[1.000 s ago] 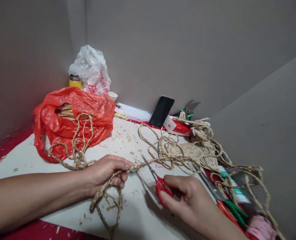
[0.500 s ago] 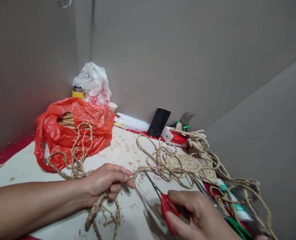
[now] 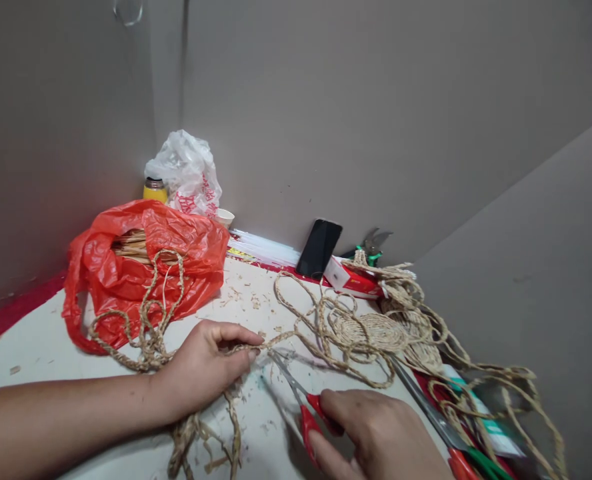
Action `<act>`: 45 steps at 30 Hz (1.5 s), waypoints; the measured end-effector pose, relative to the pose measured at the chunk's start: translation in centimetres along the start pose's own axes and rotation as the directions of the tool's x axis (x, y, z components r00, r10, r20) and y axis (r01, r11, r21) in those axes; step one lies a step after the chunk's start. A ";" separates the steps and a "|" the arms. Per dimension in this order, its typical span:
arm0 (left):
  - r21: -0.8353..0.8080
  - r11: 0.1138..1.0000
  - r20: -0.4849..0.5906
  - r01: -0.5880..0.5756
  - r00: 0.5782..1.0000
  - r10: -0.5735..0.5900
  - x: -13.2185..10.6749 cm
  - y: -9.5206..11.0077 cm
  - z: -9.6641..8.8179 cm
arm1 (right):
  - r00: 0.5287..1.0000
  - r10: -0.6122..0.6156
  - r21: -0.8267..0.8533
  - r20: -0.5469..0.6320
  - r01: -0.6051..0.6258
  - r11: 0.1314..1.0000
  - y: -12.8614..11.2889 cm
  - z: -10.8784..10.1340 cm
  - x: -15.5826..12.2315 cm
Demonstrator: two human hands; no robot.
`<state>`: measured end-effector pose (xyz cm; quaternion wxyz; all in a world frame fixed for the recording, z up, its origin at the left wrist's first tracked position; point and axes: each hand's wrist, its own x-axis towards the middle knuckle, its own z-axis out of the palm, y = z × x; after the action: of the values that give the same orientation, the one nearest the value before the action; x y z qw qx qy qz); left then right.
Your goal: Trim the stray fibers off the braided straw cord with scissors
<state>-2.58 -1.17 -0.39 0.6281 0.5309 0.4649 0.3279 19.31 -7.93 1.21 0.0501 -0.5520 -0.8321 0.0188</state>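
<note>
My left hand [image 3: 211, 367] pinches a braided straw rope [image 3: 286, 337] between thumb and fingers. One stretch of that rope runs right toward a loose tangle, and lengths of braid hang below the palm. My right hand [image 3: 371, 433] is closed around the red handles of a pair of scissors [image 3: 296, 387]. Their blades are slightly parted and point up and left, with the tips right by the rope near my left fingertips. Whether the blades touch the rope I cannot tell. A coiled, woven straw piece [image 3: 376, 331] lies among the loops on the right.
A red plastic bag [image 3: 196, 267] with straw inside sits at left, loops of braid over its front. Behind it are a white bag [image 3: 183, 167] and a yellow bottle [image 3: 155, 191]. A phone [image 3: 319, 248] leans at the back near pruning shears [image 3: 373, 245]. Larger scissors [image 3: 433, 410] lie right.
The scissors have moved left and slightly down, their tips now closer to my left fingers. My left hand has turned, and its thumb now pinches the rope from below.
</note>
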 end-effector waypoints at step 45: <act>0.000 0.998 0.019 -0.063 0.998 0.063 -0.3 -0.3 0.4 | 0.981 -0.066 -0.188 -0.183 0.030 0.982 -0.7 -0.2 -0.3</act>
<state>-2.34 -1.63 -0.65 0.6218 0.5485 0.4418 0.3425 18.82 -8.43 1.42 0.0777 -0.5333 -0.8349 -0.1120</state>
